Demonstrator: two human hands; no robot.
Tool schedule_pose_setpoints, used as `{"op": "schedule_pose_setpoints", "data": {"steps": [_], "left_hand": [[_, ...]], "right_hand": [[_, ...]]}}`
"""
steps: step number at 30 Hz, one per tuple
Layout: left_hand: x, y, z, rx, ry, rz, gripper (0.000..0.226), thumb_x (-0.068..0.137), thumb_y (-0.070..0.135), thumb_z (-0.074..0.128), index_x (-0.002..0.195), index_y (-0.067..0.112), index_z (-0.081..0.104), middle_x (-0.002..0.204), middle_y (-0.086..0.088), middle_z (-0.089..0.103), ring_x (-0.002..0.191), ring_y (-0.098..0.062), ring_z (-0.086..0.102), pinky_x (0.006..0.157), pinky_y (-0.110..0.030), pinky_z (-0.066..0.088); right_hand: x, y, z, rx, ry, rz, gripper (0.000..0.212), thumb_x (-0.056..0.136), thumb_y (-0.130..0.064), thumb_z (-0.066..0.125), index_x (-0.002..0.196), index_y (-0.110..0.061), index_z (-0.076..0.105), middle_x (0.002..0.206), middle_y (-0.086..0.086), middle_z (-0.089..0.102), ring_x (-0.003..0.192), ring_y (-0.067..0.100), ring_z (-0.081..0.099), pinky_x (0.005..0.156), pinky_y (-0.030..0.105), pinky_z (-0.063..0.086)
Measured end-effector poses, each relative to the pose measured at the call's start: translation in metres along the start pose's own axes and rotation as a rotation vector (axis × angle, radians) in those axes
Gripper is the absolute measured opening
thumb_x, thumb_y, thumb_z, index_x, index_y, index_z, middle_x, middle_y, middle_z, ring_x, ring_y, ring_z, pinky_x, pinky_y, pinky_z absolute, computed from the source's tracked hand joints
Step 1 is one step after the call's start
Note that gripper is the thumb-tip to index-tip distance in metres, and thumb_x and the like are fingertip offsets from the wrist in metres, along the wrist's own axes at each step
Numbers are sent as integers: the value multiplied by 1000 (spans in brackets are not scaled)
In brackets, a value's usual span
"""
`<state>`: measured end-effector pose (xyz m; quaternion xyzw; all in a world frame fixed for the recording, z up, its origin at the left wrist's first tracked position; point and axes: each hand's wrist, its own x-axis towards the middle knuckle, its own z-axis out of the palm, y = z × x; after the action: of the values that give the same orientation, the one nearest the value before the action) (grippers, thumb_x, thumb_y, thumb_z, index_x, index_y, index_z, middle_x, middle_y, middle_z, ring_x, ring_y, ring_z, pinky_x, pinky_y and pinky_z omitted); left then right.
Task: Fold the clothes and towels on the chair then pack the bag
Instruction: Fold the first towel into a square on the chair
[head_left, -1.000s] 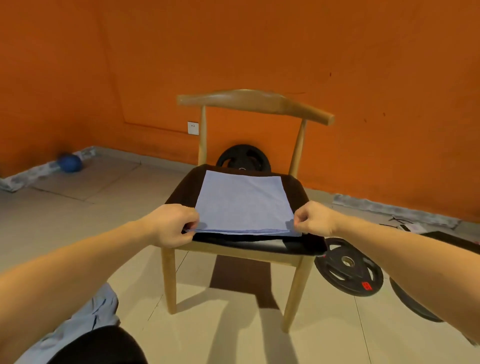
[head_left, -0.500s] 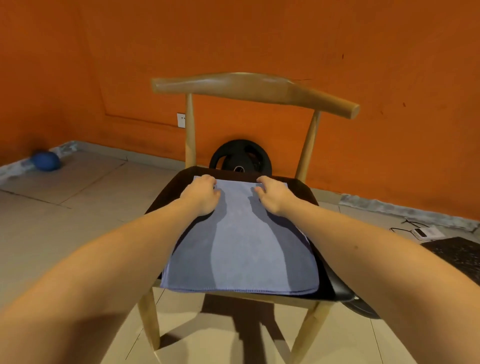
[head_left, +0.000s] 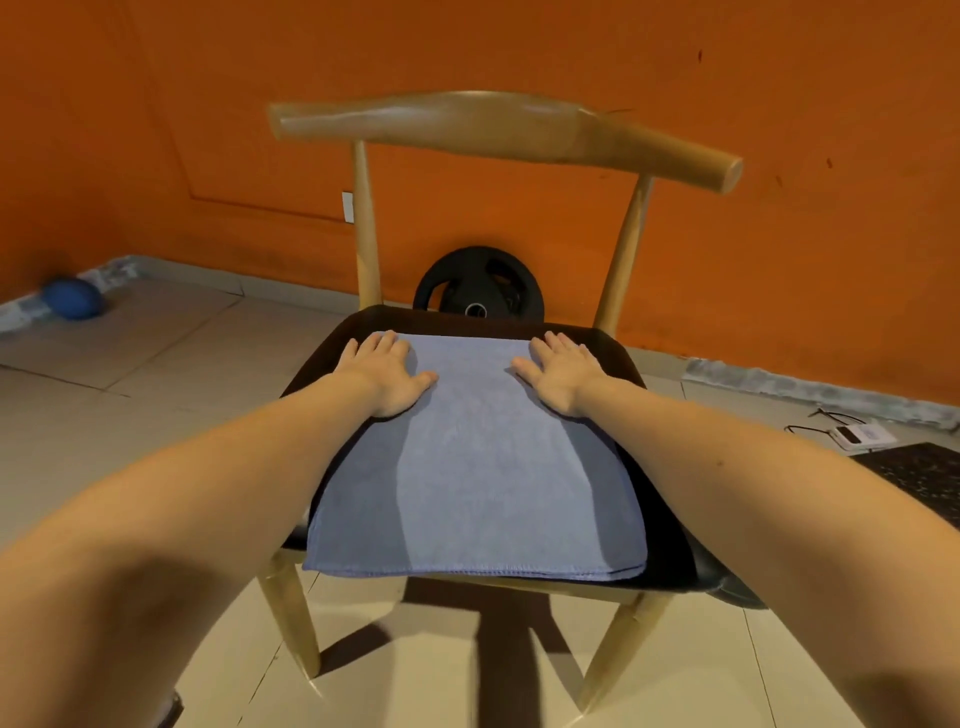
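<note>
Ok, status: both hands are off the corners now. A second ago I was pinching the towel's near corners at the front edge of the seat. Half a second ago the hands sat close together at the far edge.

Now the left hand (head_left: 387, 371) and right hand (head_left: 563, 371) lie flat, fingers straight, palms down on the towel (head_left: 478, 483). They're well apart, each near a far corner. Nothing gripped, just pressing.

Towel: light blue, folded, under both palms and running back toward me across the black seat (head_left: 670, 540) of the chair (head_left: 493, 122). Its near hem sits just over the front edge. Stacked hems show there, so more than one layer. The cloth between the hands looks flat, no obvious wrinkle.

My read: this is a smooth-out pass, not a fold. Layers look squared up, so this towel is close to done. Next is probably one more fold, or lifting it off to pack. Can't say which, since no bag is in view.

Beyond my fingertips, a black weight plate (head_left: 478, 286) leans on the orange wall (head_left: 779, 260). Far out past the left hand, a blue ball (head_left: 72, 299) sits on the floor (head_left: 156, 364).
</note>
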<state>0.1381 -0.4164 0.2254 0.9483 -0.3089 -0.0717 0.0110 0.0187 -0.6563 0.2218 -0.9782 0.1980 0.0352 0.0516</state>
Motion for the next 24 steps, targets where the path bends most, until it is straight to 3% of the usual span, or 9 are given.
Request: {"op": "schedule_pose_setpoints", "data": {"steps": [3,6,8,11,14,17,20,22,24], "left_hand": [[-32,6,-9,-111,109,67,71,103,61,33,158,16,33,169,-10,16,156,-30,13,127,-51,8],[-104,12,-8,-329,241,245,63,100,59,47,151,22,45,166,-2,29,152,-24,26,124,-47,17],[-157,10,2,-374,252,356,67,95,66,52,151,31,43,166,8,26,150,-15,24,123,-44,19],[-206,0,27,-170,225,441,94,80,79,61,157,35,27,168,13,14,152,-12,15,125,-41,13],[-220,-12,51,5,255,422,102,83,57,74,162,31,14,170,8,5,154,-17,9,125,-40,12],[-227,-20,59,18,283,403,86,94,31,71,162,27,18,170,4,12,155,-20,17,123,-39,21],[-236,-26,60,-26,295,391,69,97,19,67,157,25,33,168,5,21,152,-18,26,120,-34,30],[-240,-30,58,-105,299,372,48,98,14,62,142,25,48,164,3,31,147,-18,37,114,-32,41],[-245,-32,52,-154,295,342,22,101,17,55,118,30,55,160,5,38,141,-15,43,106,-28,47]], "right_hand": [[-36,-6,-14,215,102,1,70,107,-58,26,161,-14,27,169,9,19,157,28,15,126,43,12],[-102,-9,-18,407,176,-77,67,106,-56,36,158,-14,36,164,6,34,150,25,32,122,40,25],[-154,-7,-13,445,182,-175,67,104,-58,41,157,-17,37,162,2,38,148,21,35,120,35,27],[-221,4,2,331,166,-310,78,96,-66,50,158,-22,34,166,-2,29,152,16,25,122,33,17],[-255,16,26,117,163,-426,94,87,-69,63,161,-23,26,169,-4,18,157,14,11,126,33,1],[-265,25,43,106,237,-404,84,92,-41,72,161,-23,27,169,-4,19,157,14,11,129,38,6],[-269,28,46,251,297,-335,65,95,-24,71,154,-23,42,164,-6,32,154,12,23,126,33,18],[-271,30,44,280,301,-346,51,97,-20,69,146,-21,54,160,-6,40,151,12,30,123,29,21],[-273,32,39,286,295,-350,39,100,-17,64,139,-19,63,155,-4,48,148,13,37,124,33,28]]}}
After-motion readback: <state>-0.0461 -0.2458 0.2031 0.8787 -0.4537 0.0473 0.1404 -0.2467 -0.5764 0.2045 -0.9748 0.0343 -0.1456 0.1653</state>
